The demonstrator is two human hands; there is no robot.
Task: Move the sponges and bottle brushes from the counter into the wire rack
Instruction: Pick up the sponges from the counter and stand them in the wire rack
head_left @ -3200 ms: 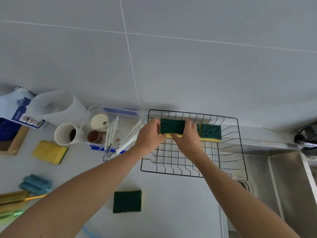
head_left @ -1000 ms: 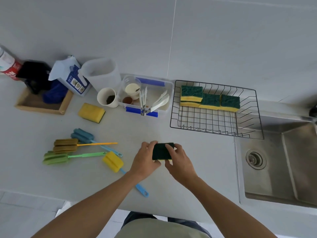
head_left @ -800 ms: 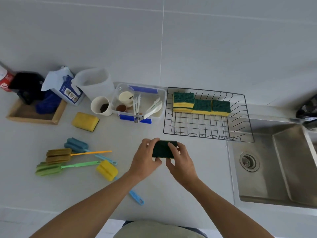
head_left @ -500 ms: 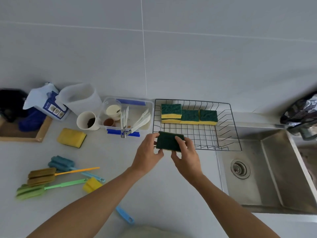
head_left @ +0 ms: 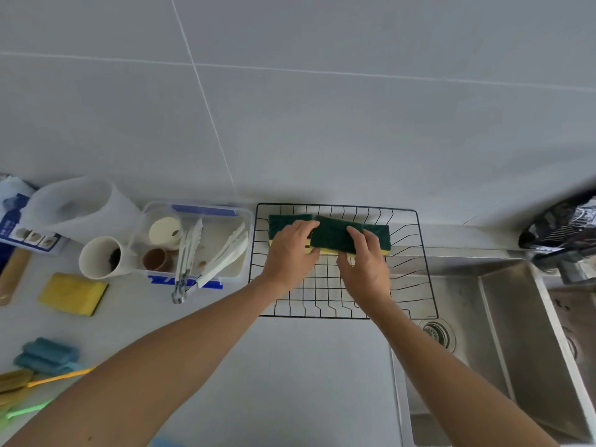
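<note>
A green-and-yellow sponge (head_left: 332, 235) is held over the back of the black wire rack (head_left: 416, 266), on top of the row of sponges (head_left: 283, 221) lying there. My left hand (head_left: 288, 253) grips its left end and my right hand (head_left: 362, 262) its right end. On the counter at the left lie a yellow sponge (head_left: 72, 293) and bottle brushes: a teal one (head_left: 46, 354), a brown one with an orange handle (head_left: 19, 380) and a green handle (head_left: 25, 411) at the frame's edge.
A clear plastic box (head_left: 196, 243) with tongs and small cups stands left of the rack, with a white cup (head_left: 101, 258) and a jug (head_left: 74, 204) beside it. A steel sink (head_left: 503, 343) lies to the right. A tiled wall rises behind.
Both hands lifted the green sponge from the counter's front and carried it forward over the rack's back row. The view tilted up toward the wall.
</note>
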